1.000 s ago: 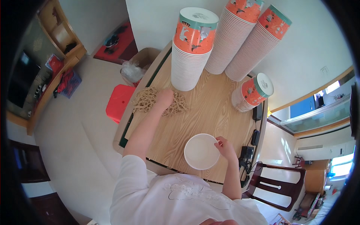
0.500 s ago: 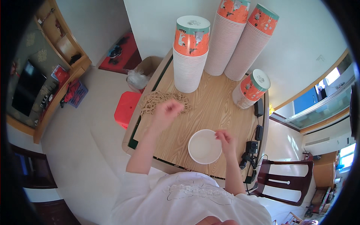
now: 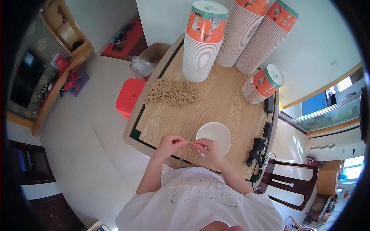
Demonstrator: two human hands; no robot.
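Note:
My left hand (image 3: 172,146) and my right hand (image 3: 209,149) are close together at the near edge of the wooden table, both pinched. A thin tan cord (image 3: 189,143) stretches between their fingertips. A short strand seems to hang below my left hand. Just beyond my right hand stands a white paper tub (image 3: 219,133), its open top facing up; the hand covers part of its near rim. A tangled heap of tan cord (image 3: 173,92) lies farther off on the left part of the table, with neither hand on it.
Tall stacks of upside-down paper tubs (image 3: 202,57) stand at the back, with a shorter stack (image 3: 264,84) at right. Black power adapters (image 3: 259,144) and cables line the right edge. A red stool (image 3: 129,96), an open carton (image 3: 157,52) and a dark wooden chair (image 3: 289,183) surround the table.
My left hand has come back from the cord heap toward me. My right hand has moved left from the tub's rim, and both now meet at a piece of cord. The view has shifted slightly.

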